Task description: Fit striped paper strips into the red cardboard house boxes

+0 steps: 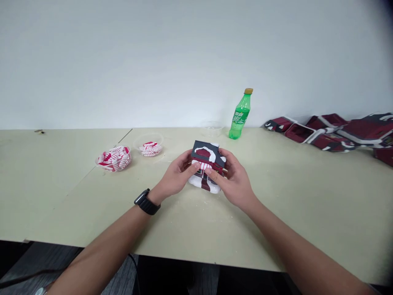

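Note:
A small house-shaped box (206, 157), dark red with a grey roof and white snow trim, sits on the pale table (276, 213) in front of me. My left hand (176, 176) wraps its left side, thumb on the front. My right hand (233, 180) grips the right side, with its fingers curled around the front and back. Both hands are closed on the box. A black watch (146, 202) is on my left wrist.
Two clear bowls of red-and-white candies (115, 158) (150, 148) stand to the left. An empty clear container (211, 128) and a green soda bottle (240, 116) stand behind the box. Several flattened dark red boxes (331, 133) lie at the back right. The table's front edge is near me.

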A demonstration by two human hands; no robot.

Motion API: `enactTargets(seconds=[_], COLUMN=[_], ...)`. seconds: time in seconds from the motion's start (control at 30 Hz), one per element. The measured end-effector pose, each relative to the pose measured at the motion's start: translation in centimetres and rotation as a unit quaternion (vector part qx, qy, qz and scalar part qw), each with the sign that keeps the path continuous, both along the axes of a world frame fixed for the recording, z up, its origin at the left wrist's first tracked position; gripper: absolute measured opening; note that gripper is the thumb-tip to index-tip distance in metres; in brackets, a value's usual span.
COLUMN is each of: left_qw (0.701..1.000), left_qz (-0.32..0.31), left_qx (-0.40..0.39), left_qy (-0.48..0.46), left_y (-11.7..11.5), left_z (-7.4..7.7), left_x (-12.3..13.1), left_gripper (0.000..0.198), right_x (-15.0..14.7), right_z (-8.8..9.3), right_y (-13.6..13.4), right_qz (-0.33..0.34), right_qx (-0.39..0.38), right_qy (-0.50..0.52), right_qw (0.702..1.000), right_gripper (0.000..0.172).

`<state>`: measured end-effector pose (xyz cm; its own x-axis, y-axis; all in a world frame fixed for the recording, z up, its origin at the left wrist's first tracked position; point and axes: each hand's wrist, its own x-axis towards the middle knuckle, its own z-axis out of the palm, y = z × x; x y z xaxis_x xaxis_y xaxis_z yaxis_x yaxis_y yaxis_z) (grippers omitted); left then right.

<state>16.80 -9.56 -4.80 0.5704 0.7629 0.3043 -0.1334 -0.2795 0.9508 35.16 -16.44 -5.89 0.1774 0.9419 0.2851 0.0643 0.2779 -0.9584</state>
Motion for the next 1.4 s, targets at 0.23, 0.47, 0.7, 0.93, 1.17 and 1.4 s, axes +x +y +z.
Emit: enactTargets(seconds=[0.23, 0.47, 0.7, 0.93, 1.17, 1.4], left_qw=[1.000, 0.998, 0.998, 0.996, 0.992, 0.778], left_qz=[0.029, 0.063, 0.042, 0.029, 0.110, 0.612], left_qx=[0.008, 0.017, 0.046, 0.059, 0.057, 0.138], left_qy=[-0.002, -0.003, -0.006, 0.062, 0.039, -0.033], left_y=[0.0, -0.6, -1.1, -1.5, -5.7, -5.8], left_z=[-0.4, -0.5, -0.1, 2.5, 1.8, 1.0], left_x=[0.0, 0.2, -0.2, -1.6, -3.9, -16.6], left_gripper=[0.053, 0.052, 0.045, 0.060, 0.055, 0.049], right_x=[0.0, 0.3, 0.5, 0.5, -0.9, -0.4], right_z=[0.1, 0.4, 0.7, 0.2, 0.1, 0.5], right_y=[0.1, -0.2, -0.7, -0.6, -2.0, -2.4], right_qz=[0.043, 0.083, 0.088, 0.102, 0.155, 0.177], right_qx=[-0.007, -0.015, 0.005, 0.017, 0.011, -0.003], right_qy=[0.034, 0.023, 0.009, 0.013, -0.044, -0.112], right_qw=[0.998, 0.996, 0.996, 0.995, 0.987, 0.978], right_gripper=[0.064, 0.061, 0.060, 0.063, 0.060, 0.043])
